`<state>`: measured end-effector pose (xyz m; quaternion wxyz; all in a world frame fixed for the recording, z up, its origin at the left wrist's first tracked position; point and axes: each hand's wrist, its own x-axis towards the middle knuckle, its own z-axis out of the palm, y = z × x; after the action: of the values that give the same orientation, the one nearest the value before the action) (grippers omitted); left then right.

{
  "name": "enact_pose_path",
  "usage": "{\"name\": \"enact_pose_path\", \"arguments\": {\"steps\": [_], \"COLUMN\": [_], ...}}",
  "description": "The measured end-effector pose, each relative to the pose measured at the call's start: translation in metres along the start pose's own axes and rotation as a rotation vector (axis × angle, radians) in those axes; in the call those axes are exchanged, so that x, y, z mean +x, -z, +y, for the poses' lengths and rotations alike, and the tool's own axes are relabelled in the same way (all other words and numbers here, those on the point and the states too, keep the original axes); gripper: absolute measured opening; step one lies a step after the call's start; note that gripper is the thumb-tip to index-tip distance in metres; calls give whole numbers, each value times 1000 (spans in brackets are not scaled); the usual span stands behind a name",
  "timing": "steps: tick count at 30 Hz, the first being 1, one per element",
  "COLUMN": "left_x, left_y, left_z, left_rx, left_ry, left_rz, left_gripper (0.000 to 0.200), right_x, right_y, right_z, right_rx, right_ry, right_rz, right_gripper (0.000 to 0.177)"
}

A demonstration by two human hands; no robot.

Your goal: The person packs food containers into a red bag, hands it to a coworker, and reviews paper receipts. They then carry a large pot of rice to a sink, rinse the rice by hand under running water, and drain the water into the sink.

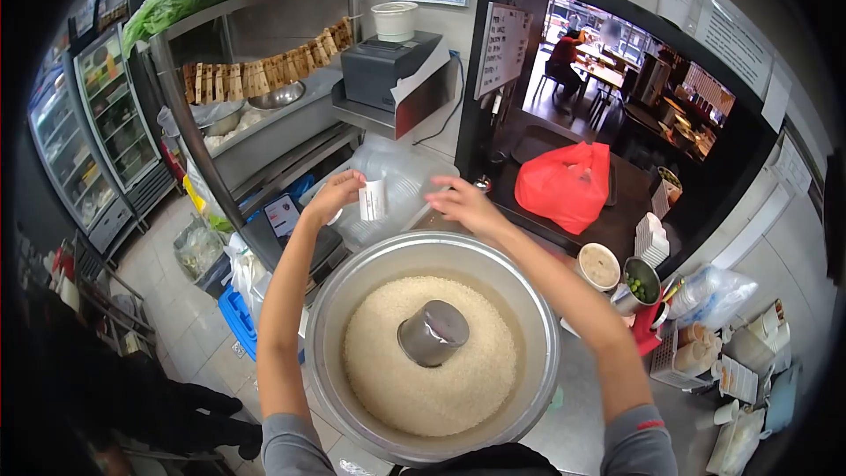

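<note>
My left hand is closed in a pinch on the edge of a small white paper slip with faint print on it. My right hand hovers to the right of the slip, fingers apart and holding nothing. Behind the slip sits a clear plastic bag of lids or containers. Below both forearms stands a big round metal pot of pale rice grains. A metal cup rests in the middle of the rice, slightly tilted.
A red plastic bag lies on the pass-through counter to the right. A printer stands on a wall shelf. Wooden clips hang in a row at the left. A tub stands beside the pot. Someone in dark clothes is at lower left.
</note>
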<state>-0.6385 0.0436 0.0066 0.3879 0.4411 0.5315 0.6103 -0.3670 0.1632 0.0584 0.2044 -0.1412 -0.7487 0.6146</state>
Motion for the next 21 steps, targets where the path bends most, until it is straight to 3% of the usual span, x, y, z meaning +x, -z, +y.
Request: {"name": "enact_pose_path", "arguments": {"steps": [2,5,8,9,12,15,18,21], "left_x": [-7,-8,8,18,32,36,46,48], "left_y": [-14,-21,-4,11,39,55,73,78], "left_z": [18,23,7,-9,-49,-75,-86,-99], "left_rx": [-192,-203,30,277,1361,1527,1497,1566], "left_ry": [39,96,149,78,173,389,646,549], "left_rz": [-123,-211,54,151,576,645,353,398], "left_gripper": [6,6,10,21,41,61,65,49], "right_x": [28,57,69,67,60,50,40,31], "right_y": [-27,-46,-45,-47,-43,-39,-36,-29], "right_z": [14,36,58,57,56,51,48,42], "right_rx": [247,516,661,642,622,627,578,566], "right_ry": [-207,-287,-200,-202,-168,-138,-116,-119], "right_rz": [139,205,197,245,285,296,271,271], "right_gripper": [57,65,62,56,53,50,45,41]}}
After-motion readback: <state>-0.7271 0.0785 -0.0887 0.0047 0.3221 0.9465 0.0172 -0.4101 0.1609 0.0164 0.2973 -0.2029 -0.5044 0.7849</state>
